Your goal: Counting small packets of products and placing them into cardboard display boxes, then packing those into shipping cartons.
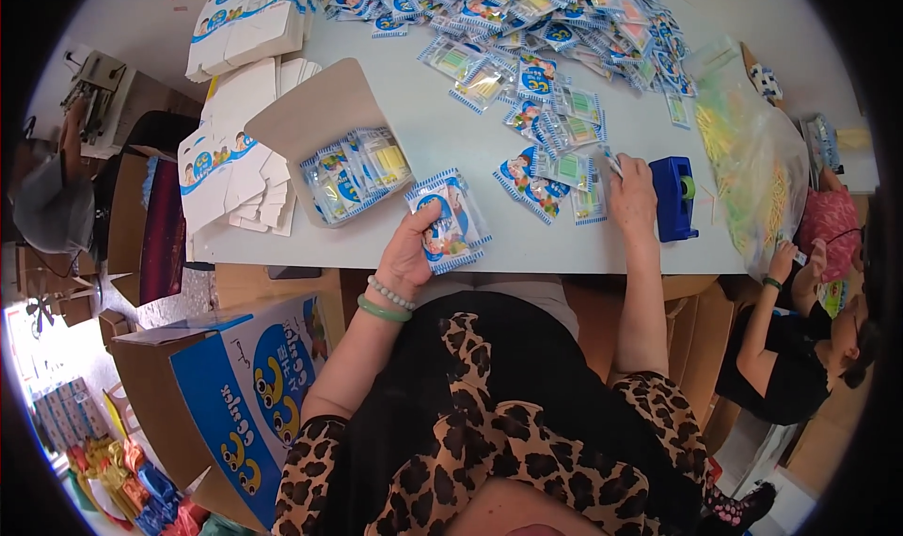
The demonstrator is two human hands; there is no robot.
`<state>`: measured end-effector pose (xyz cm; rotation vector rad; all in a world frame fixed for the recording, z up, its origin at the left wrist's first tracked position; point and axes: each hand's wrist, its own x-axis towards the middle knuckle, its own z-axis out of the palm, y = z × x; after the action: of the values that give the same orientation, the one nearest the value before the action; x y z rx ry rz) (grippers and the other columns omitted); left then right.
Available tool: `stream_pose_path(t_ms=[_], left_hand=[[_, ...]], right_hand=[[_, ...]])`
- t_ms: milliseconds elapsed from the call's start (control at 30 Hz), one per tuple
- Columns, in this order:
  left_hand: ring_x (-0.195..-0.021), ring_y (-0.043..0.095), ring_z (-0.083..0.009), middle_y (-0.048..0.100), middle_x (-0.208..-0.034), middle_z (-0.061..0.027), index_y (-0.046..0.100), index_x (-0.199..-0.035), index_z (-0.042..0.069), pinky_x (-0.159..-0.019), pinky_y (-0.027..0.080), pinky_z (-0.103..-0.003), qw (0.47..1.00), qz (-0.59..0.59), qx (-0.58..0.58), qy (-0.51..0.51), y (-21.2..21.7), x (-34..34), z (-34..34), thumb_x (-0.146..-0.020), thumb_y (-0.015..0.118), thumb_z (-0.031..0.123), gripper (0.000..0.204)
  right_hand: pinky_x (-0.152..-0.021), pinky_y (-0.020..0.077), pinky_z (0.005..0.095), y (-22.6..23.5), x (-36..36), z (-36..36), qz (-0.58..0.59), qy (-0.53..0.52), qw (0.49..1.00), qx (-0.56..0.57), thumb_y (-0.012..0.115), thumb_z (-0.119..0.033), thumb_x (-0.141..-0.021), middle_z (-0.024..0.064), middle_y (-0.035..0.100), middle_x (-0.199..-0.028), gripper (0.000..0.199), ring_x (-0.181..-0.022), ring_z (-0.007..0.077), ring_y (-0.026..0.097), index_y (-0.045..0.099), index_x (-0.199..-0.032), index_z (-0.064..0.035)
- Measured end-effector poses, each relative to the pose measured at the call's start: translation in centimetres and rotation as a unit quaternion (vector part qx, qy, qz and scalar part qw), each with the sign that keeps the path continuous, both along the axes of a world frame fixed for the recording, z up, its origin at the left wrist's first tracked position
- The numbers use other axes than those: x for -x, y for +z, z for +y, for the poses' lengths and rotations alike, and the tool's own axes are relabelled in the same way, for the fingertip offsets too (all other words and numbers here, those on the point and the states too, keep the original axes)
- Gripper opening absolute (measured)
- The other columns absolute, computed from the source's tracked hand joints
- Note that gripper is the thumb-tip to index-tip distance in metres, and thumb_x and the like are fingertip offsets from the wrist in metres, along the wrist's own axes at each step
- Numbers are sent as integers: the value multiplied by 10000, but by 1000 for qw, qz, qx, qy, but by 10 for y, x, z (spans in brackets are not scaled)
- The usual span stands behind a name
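My left hand is closed around several small blue-and-white packets, held just above the table's near edge. Beside it stands an open small carton, its lid raised, with a row of similar packets inside. Over the table to the right, my right hand pinches a small packet that shows only as a narrow edge at the fingertips. Just left of those fingers lie several loose packets, some with clear sides showing yellow or green contents.
A large heap of packets covers the far table. Flat white cartons are stacked at left. A blue tape dispenser and a plastic bag of yellow sticks stand at right. A large box is lower left; other people sit nearby.
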<state>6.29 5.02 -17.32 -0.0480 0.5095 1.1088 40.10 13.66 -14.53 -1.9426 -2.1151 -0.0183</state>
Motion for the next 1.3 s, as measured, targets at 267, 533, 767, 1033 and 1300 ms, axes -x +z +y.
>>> stream_pose_path(t_ms=[267,533,767,1033,1300], left_hand=[[-925,662,-228,645,-1087,-115,530,-1199,-1,-793,566,-373,970,240,-23,38,21,-28,1,-943,538,160,302],[-1061,604,-214,592,-1206,-120,486,-1272,1,-956,475,-346,993,100,-42,47,28,-31,4,-990,457,285,401],[-897,633,-144,664,-995,-60,600,-1110,7,-817,512,-285,977,202,-46,41,12,-21,0,-867,658,114,271],[-832,652,-160,669,-953,-77,605,-1039,14,-734,558,-314,979,202,-29,12,23,-24,2,-866,674,144,227],[-836,673,-185,674,-960,-89,598,-1077,7,-739,581,-338,976,212,-49,4,20,-25,2,-862,678,151,271]], right_hand=[[-749,478,267,48,118,-51,567,54,804,173,657,-127,-808,29,613,-968,319,-852,102,571,588,-1105,-33],[-772,463,340,-1,173,-72,477,43,859,181,631,-190,-844,131,593,-930,212,-885,231,583,554,-950,-24],[-774,446,385,14,175,-81,253,185,946,82,611,-182,-818,138,552,-896,192,-909,320,544,571,-952,-50],[-864,446,378,5,82,-24,229,-14,972,47,611,-153,-830,144,608,-1060,294,-1012,317,565,577,-1098,-36],[-818,443,447,-2,53,14,-13,150,988,-43,627,-165,-813,150,624,-895,307,-857,353,586,553,-1083,-39]])
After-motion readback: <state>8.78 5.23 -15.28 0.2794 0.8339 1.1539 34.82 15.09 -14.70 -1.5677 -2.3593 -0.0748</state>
